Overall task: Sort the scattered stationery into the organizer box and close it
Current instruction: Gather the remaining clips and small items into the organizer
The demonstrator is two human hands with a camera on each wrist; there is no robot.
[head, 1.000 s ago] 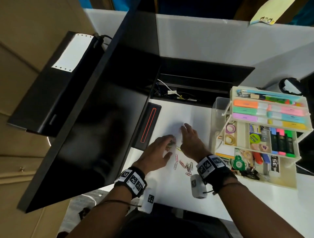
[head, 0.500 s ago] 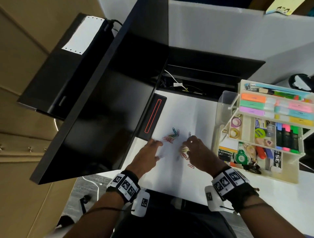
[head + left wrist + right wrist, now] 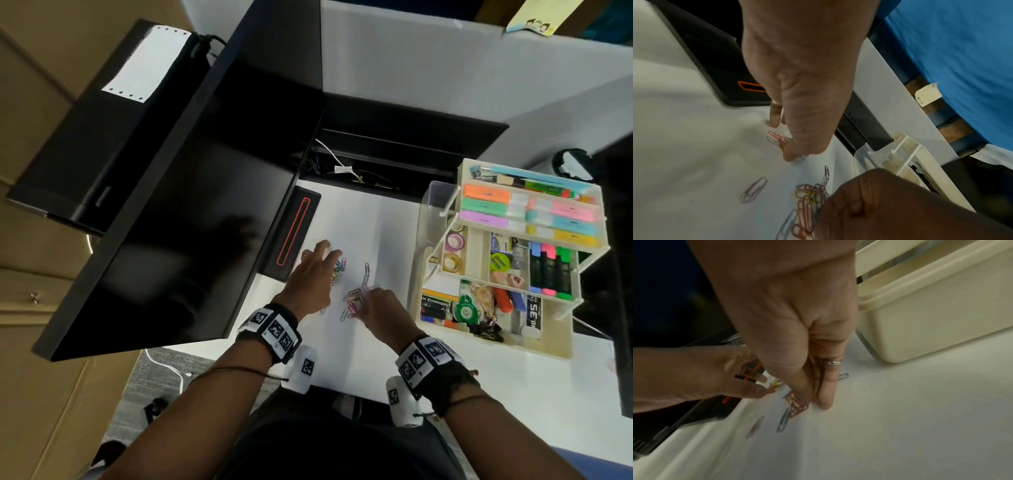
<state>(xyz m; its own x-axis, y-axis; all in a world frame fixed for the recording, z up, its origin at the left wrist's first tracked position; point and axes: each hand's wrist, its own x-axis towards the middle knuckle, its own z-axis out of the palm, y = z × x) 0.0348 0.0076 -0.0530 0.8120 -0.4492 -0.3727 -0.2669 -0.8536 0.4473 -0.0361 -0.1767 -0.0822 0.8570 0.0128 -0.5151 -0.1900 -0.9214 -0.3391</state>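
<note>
Coloured paper clips lie in two small heaps on the white desk [image 3: 359,349]. My left hand [image 3: 329,260] reaches over the far heap [image 3: 339,269] with fairly straight fingers, and its thumb presses down beside those clips [image 3: 778,139]. My right hand [image 3: 368,294] rests straight, joined fingertips [image 3: 826,400] against the near heap [image 3: 354,301] [image 3: 796,404]. A few single clips [image 3: 753,190] lie loose around the heaps. The cream organizer box [image 3: 442,260] stands open to the right, its tiers fanned out and holding markers, tape and sticky notes.
A black monitor [image 3: 178,222] tilts over the desk's left side, with a black device marked by a red outline [image 3: 294,233] at its foot. An open cable trough [image 3: 370,171] runs along the back. A white partition [image 3: 445,61] rises behind it.
My left hand has moved forward onto the far heap of clips. My right hand stays on the near heap, which has drawn slightly toward me. The head view has shifted.
</note>
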